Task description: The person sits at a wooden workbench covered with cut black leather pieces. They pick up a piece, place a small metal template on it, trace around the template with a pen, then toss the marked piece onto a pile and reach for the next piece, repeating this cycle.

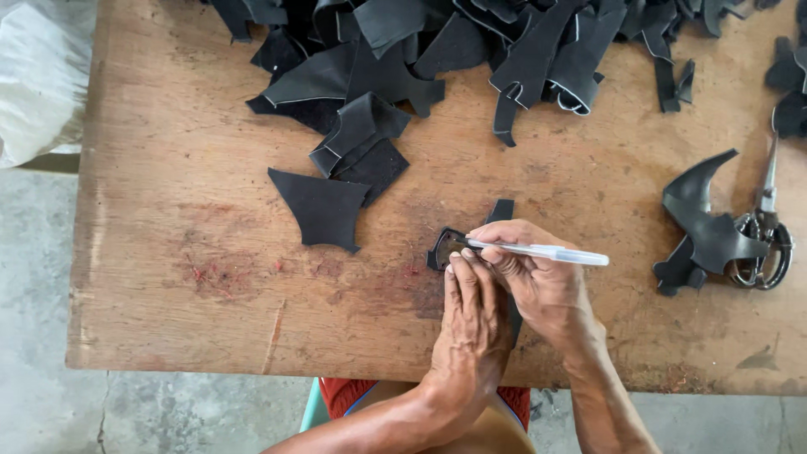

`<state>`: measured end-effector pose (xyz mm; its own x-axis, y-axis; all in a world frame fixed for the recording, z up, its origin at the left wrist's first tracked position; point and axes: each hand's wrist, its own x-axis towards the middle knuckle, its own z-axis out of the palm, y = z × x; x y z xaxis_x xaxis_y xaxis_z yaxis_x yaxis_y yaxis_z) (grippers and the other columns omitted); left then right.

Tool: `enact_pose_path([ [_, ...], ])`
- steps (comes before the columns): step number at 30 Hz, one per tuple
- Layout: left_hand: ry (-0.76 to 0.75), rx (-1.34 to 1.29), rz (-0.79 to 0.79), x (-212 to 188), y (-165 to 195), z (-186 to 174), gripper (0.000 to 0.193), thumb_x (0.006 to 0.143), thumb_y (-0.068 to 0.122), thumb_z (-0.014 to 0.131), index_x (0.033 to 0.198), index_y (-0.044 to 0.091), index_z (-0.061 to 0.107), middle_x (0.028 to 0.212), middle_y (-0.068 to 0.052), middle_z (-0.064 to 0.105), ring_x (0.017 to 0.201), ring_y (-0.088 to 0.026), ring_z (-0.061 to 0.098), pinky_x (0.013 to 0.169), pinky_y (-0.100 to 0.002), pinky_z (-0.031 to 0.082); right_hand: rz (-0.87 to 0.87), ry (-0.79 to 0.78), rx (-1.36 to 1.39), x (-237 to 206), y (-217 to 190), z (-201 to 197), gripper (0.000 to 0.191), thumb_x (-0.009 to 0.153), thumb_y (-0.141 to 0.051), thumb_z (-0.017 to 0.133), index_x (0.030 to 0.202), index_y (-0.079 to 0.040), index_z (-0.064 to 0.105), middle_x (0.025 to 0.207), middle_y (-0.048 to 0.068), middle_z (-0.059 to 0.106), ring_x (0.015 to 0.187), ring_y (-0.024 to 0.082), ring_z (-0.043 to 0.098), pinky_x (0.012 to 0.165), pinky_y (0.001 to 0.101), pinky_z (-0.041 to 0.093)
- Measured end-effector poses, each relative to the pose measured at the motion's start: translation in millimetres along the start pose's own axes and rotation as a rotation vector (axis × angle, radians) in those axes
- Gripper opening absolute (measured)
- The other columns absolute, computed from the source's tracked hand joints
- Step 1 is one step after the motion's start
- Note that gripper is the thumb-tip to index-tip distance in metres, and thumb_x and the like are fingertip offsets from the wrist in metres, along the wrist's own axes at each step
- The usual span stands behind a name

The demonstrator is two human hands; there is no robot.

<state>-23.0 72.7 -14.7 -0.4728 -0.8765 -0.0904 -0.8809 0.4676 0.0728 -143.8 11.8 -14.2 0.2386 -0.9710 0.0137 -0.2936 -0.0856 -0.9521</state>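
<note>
Where the frame begins at upper left, a white sack (38, 80) sits off the desk edge above a grey concrete floor (42, 277). Next comes the worn wooden desk (168, 277), scuffed and stained red in patches. A flat black leather piece (322, 210) lies loose at centre-left, below a heap of black leather offcuts (437, 50) filling the top of the frame. At lower centre, the left hand (471, 328) presses flat, fingers extended, on a small black leather strip (441, 245). Just beside it, the right hand (538, 282) has its fingers closed around a clear pen (546, 250), tip on that strip. Further right lie curved black cutouts (702, 223), touching scissors (767, 235) near the right edge.
</note>
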Motion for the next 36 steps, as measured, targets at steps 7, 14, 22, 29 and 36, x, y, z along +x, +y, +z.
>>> enact_pose_path([
  [7,-0.050,-0.010,0.029,-1,-1,2,0.068,0.088,0.022,0.051,0.139,-0.021,0.042,0.141,-0.042,0.038,0.136,-0.061,0.033,0.117,-0.058,0.026,-0.087,0.010,-0.157,9,-8,8,0.014,0.098,-0.006,0.068,0.111,-0.002,0.070,0.106,0.007,0.076,0.094,0.013,0.073,0.080,0.0244,0.061],
  [14,-0.129,0.057,0.105,3,-2,-8,0.072,0.086,0.027,0.051,0.142,-0.017,0.042,0.144,-0.048,0.034,0.132,-0.066,0.033,0.111,-0.065,0.026,-0.124,0.008,-0.308,12,-25,16,0.012,0.096,-0.006,0.071,0.107,-0.001,0.071,0.102,0.010,0.077,0.093,0.015,0.076,0.079,0.0260,0.062],
  [22,-0.158,0.113,0.071,9,-3,-6,0.073,0.090,0.030,0.050,0.141,-0.021,0.043,0.142,-0.046,0.038,0.130,-0.064,0.037,0.109,-0.065,0.030,-0.032,-0.025,-0.364,24,-34,14,0.011,0.093,-0.007,0.072,0.104,-0.002,0.073,0.096,0.008,0.079,0.085,0.014,0.076,0.073,0.0250,0.062],
  [29,-0.143,0.090,0.092,5,1,2,0.070,0.090,0.027,0.051,0.141,-0.021,0.044,0.141,-0.047,0.039,0.129,-0.066,0.038,0.108,-0.068,0.029,0.010,-0.025,-0.306,20,-24,16,0.014,0.094,-0.009,0.069,0.106,-0.003,0.073,0.096,0.007,0.078,0.086,0.014,0.076,0.073,0.0257,0.064],
  [36,-0.287,0.027,0.342,1,3,16,0.067,0.094,0.028,0.051,0.144,-0.016,0.041,0.145,-0.050,0.034,0.132,-0.068,0.033,0.104,-0.082,0.020,-0.101,-0.161,-0.321,9,-26,13,0.013,0.093,-0.005,0.071,0.106,-0.001,0.072,0.105,0.009,0.078,0.101,0.020,0.078,0.088,0.0301,0.064],
])
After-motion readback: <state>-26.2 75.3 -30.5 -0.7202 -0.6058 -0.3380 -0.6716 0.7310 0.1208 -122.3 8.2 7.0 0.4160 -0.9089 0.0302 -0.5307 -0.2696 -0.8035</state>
